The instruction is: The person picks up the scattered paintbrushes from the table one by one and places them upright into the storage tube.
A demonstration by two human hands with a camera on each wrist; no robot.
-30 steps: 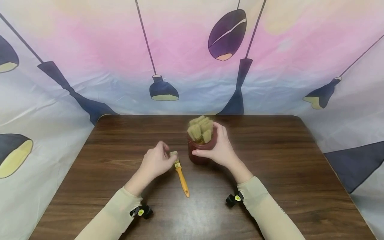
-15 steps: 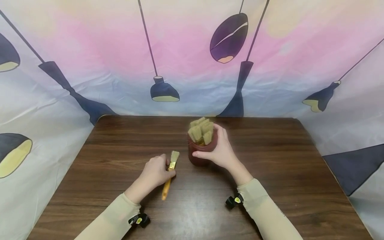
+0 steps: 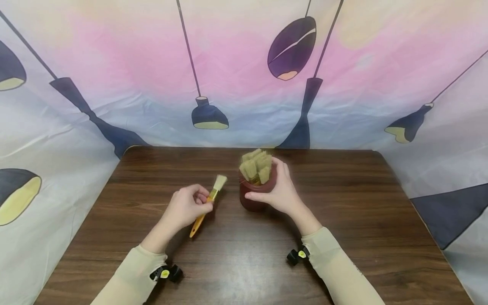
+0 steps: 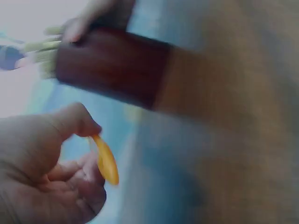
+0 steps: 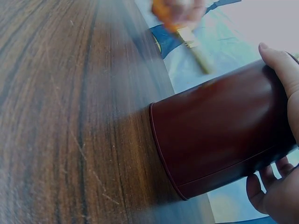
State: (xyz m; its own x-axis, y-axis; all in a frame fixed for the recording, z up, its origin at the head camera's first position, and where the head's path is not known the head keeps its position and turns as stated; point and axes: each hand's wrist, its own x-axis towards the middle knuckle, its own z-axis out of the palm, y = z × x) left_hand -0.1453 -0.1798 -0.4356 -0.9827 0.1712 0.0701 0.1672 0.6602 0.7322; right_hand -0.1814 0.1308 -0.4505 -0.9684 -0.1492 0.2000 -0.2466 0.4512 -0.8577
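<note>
A paintbrush (image 3: 198, 224) with a yellow-orange handle, brass-coloured ferrule and pale bristles is pinched in my left hand (image 3: 184, 208). Its bristles point up and away, toward the right, while the handle end slants down toward me. Right of it stands a dark red-brown cylindrical holder (image 3: 251, 201) on the table, upright. Several brushes (image 3: 254, 164) stick out of its top, bristles up; their handles are hidden inside. My right hand (image 3: 283, 188) grips the holder near its rim, thumb in front and fingers round the far side. The left wrist view is blurred.
The dark wood-grain table (image 3: 343, 203) reaches back to a hanging cloth (image 3: 152, 63) printed with lamps. Black wrist cameras sit on both sleeves, close above the tabletop.
My left hand first hovered at the brush lying on the table, then took hold of it. The brush has turned and risen, moving left and away. My right hand stays on the holder.
</note>
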